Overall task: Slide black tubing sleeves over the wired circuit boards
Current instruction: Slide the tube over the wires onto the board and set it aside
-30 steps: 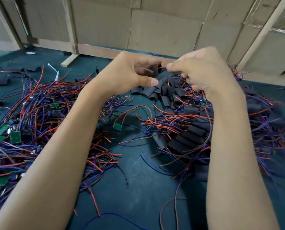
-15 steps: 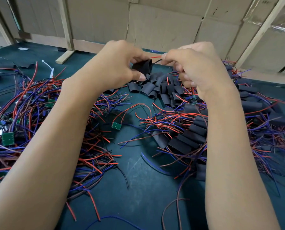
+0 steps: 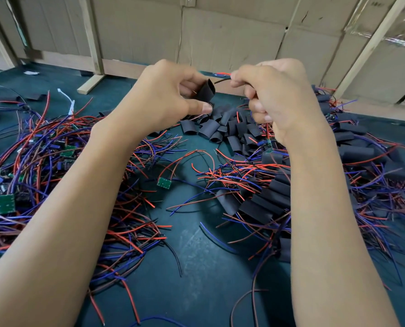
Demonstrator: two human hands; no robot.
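Note:
My left hand (image 3: 163,95) pinches a short black tubing sleeve (image 3: 206,90) between thumb and fingers, held up over the table. My right hand (image 3: 272,90) pinches thin black and red wires (image 3: 221,77) whose ends point at the sleeve's open mouth; below that hand hangs a small green circuit board (image 3: 268,145). A heap of loose black sleeves (image 3: 222,128) lies just beyond my hands. Bare wired green boards (image 3: 6,202) sit in a tangle at the left. Boards wearing sleeves (image 3: 265,201) lie in a pile at the right.
Red, blue and black wires (image 3: 130,223) sprawl across the dark green table (image 3: 196,274). A single wired board (image 3: 164,182) lies in the middle. Cardboard panels (image 3: 220,36) and wooden battens (image 3: 90,38) close off the far edge. A white strip (image 3: 69,100) lies at the back left.
Both hands have stayed raised and moved a little apart. The sleeve in my left hand now shows plainly, and the wire ends in my right hand stand just outside its mouth.

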